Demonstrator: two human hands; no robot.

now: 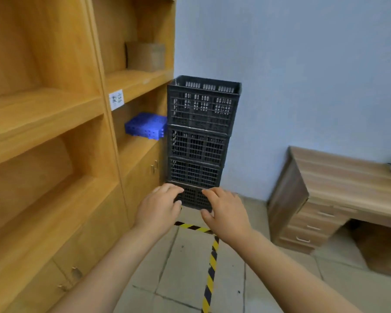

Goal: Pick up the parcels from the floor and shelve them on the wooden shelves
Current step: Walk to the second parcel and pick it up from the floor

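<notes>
Both forearms reach forward from the bottom edge, bare, palms down. Left hand: fingers loosely spread and slightly curled, nothing in it; fingertips overlap the lower left corner of the bottom black crate, contact cannot be confirmed. Right hand: fingers spread wide, thumb out to the left, nothing held; fingertips over the same crate's lower front, contact likewise unclear.

Under the arms: tiled floor with a strip of yellow-and-black hazard tape running away from the camera, then turning left just below the hands.

Beyond the hands: stack of black slatted plastic crates, four levels visible, standing upright against the right end of the wooden shelves. Top crate open, interior cannot be seen.

Left side: the shelving unit, near bay open and bare at the visible levels, cabinet doors with metal handles below. A white label is stuck on the upright between bays.

Far bay: blue perforated plastic box lying on the middle shelf, just beside the crate stack. One shelf up, a brown cardboard parcel sits upright toward the back right corner. No parcel is visible on the floor in this view.

Right: wooden desk with drawers against the pale wall; a brown box-like shape beneath it, blurred.
</notes>
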